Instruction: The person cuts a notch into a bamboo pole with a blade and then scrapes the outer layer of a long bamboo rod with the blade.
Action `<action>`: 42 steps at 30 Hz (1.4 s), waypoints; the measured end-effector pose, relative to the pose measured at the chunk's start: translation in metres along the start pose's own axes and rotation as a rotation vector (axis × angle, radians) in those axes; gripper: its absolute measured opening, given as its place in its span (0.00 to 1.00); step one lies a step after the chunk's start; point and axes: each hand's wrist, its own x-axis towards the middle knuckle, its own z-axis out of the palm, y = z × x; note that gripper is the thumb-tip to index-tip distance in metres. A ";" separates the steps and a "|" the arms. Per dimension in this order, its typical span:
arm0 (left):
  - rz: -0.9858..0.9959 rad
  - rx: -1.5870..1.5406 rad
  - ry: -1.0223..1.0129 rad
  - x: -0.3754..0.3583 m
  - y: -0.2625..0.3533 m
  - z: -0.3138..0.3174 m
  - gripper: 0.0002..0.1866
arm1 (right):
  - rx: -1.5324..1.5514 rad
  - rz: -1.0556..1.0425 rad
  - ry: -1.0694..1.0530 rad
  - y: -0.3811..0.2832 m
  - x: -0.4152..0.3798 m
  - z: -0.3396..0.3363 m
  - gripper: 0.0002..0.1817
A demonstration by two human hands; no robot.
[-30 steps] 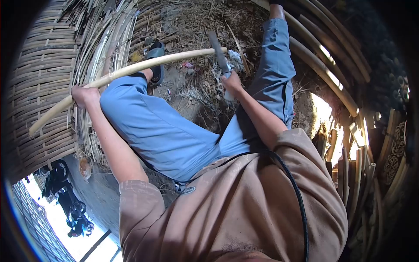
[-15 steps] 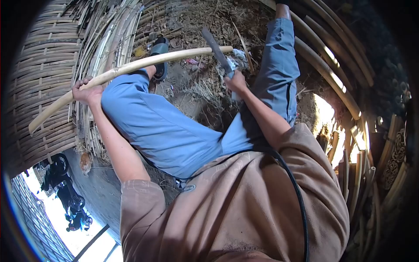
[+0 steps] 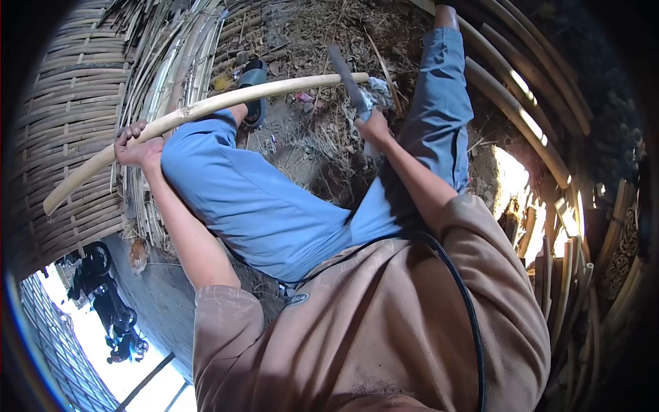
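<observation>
A long pale bamboo pole [image 3: 240, 95] runs across my view, lying over my bent knee. My left hand [image 3: 139, 145] is wrapped round its lower left part, and the near end sticks out beyond that grip. In my right hand [image 3: 375, 130] is the handle of a large knife [image 3: 349, 81] with a dark, broad blade. The blade crosses the pole close to its far right end. Something pale blue and white shows around the handle by my fingers.
Woven bamboo panels [image 3: 79, 123] and a stack of split strips [image 3: 180, 62] lie on the left. Thick bamboo poles [image 3: 515, 113] line the right, with upright cut pieces [image 3: 559, 275] below. Dry litter [image 3: 322, 137] covers the ground. Motorbikes [image 3: 110, 309] stand at lower left.
The knife has shifted slightly right, toward the pole's far end. My left hand keeps its grip, and the pole has barely moved.
</observation>
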 end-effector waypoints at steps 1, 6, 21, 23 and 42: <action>0.010 -0.001 0.011 -0.003 0.000 0.002 0.05 | -0.010 -0.027 -0.010 -0.002 0.004 -0.003 0.24; -0.061 -0.074 -0.086 0.003 0.002 -0.011 0.05 | 0.195 0.225 -0.056 -0.004 0.007 -0.003 0.26; -0.080 -0.135 -0.256 0.006 0.001 -0.014 0.08 | 0.188 0.151 -0.007 0.003 0.021 0.002 0.23; -0.070 -0.115 -0.283 0.006 0.001 -0.020 0.07 | 0.137 0.100 -0.021 0.010 0.010 0.010 0.21; -0.045 -0.237 -0.684 0.010 0.001 -0.019 0.23 | 0.059 0.007 0.068 0.007 0.013 0.010 0.20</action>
